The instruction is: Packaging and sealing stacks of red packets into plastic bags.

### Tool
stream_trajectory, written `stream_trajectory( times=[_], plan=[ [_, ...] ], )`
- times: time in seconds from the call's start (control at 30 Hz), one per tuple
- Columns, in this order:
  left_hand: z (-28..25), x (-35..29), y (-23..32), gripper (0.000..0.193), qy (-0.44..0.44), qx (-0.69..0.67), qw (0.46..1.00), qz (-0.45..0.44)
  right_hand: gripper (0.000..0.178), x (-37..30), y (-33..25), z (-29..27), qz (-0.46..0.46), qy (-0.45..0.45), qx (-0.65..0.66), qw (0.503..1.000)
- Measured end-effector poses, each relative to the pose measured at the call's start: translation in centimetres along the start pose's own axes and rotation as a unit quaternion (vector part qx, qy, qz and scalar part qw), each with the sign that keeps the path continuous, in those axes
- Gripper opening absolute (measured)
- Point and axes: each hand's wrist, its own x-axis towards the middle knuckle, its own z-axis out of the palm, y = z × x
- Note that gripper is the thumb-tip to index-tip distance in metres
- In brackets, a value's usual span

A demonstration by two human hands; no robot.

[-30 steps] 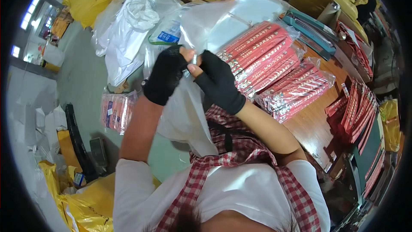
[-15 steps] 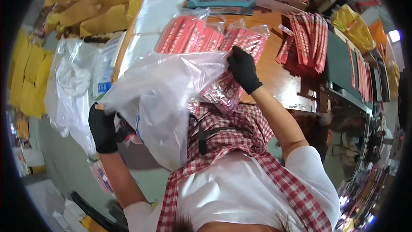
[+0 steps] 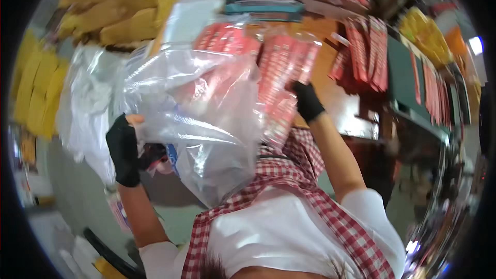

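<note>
My left hand [image 3: 124, 150], in a black fingerless glove, is closed on the left edge of a large clear plastic bag [image 3: 206, 119]. The bag billows in front of me and partly covers a clear-wrapped pack of slim red packets [image 3: 225, 39] on the table. Right of the bag lies another clear-wrapped pack of slim red packets [image 3: 284, 62]. At its right edge is my right hand [image 3: 309, 103], gloved the same way, with its fingers curled against the wrapping. Motion blur softens the fingertips.
Loose slim red packets [image 3: 367, 54] lie on the wooden table [image 3: 323, 31] at the right. Teal trays [image 3: 263, 8] stand at the back. Yellow packages [image 3: 129, 26] are piled far left, with white plastic bags [image 3: 90, 103] hanging below. A dark green surface [image 3: 405, 77] adjoins the table.
My right hand has let go of the plastic bag, moved down and right, and closed at the red pack's edge. The bag has spread out, its right side falling back leftward. My left hand keeps its hold.
</note>
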Motion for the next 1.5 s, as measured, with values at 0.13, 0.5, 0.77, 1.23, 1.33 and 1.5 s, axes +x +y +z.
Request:
stream_trajectory(
  times=[0.13,0.5,0.77,1.23,1.33,1.5],
  plan=[
    [-2.4,0.4,1.4,0.035,0.012,-0.023,0.999,-0.047,0.019,-3.7,-10.1,1.5,-0.165,-0.055,-0.103,0.979],
    [-5.8,3.3,-0.6,0.055,-0.045,0.107,0.991,0.062,0.071,-11.0,-6.4,23.1,-0.151,-0.499,-0.377,0.765],
    [12.5,-2.1,7.2,0.059,-0.296,0.171,0.905,0.253,0.060,-1.5,-1.7,18.6,-0.138,-0.453,-0.458,0.752],
    [28.5,6.9,4.4,0.040,-0.414,0.424,0.786,0.177,0.034,6.1,-26.9,-21.5,-0.393,0.207,-0.829,0.339],
    [32.2,11.2,7.9,0.046,-0.591,0.498,0.620,0.140,0.034,8.3,-28.3,-28.4,-0.107,0.240,-0.819,0.511],
    [42.9,13.7,6.9,0.064,-0.616,-0.073,0.779,0.086,0.040,4.2,-34.0,-39.8,-0.084,0.284,-0.873,0.389]
  ],
)
